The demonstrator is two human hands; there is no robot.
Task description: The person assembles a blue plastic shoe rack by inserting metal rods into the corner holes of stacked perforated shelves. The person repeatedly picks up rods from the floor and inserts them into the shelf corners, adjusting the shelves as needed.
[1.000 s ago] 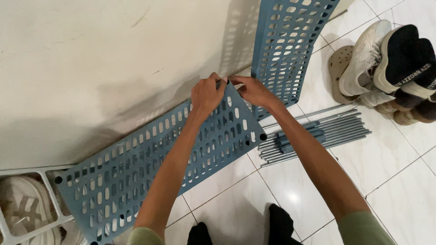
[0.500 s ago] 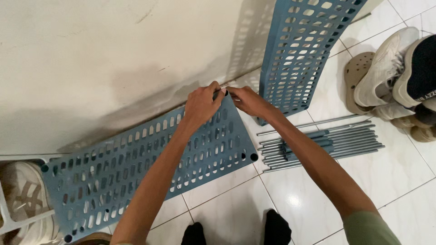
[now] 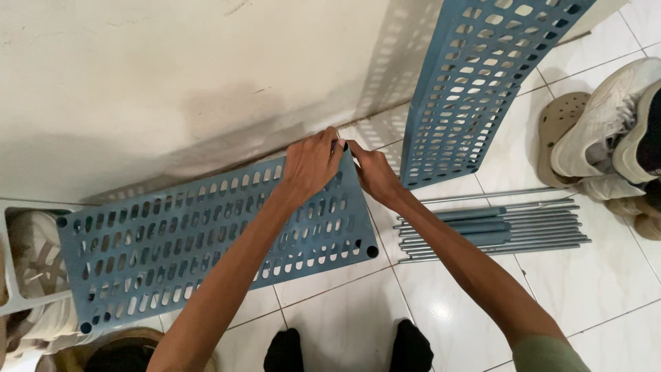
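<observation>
Both hands gripping blue perforated shelf panel [image 3: 206, 241] corner, long axis left-right

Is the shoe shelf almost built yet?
Not nearly. Nothing looks joined so far. Both hands, left hand and right hand, grip the far corner of one blue panel lying on the floor. A second panel leans against the wall, and the metal rods lie loose in a bundle.
</observation>
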